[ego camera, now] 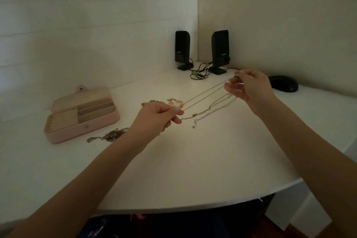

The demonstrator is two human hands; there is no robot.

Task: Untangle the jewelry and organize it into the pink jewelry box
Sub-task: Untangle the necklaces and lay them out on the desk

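A thin silver chain (204,93) runs taut above the white table between my two hands. My left hand (156,116) pinches its near end and my right hand (251,87) pinches its far end. More fine gold and silver chains (210,108) hang from my right hand and trail onto the table below. The pink jewelry box (83,114) lies open at the left, with a ring-roll section and several compartments. A heap of silver jewelry (112,134) lies in front of the box. Small gold pieces (174,101) lie just beyond my left hand.
Two black speakers (182,50) (220,51) with tangled cables (199,73) stand in the back corner. A black mouse (283,83) lies at the far right by the wall. The white table's curved front edge (212,206) runs below my forearms.
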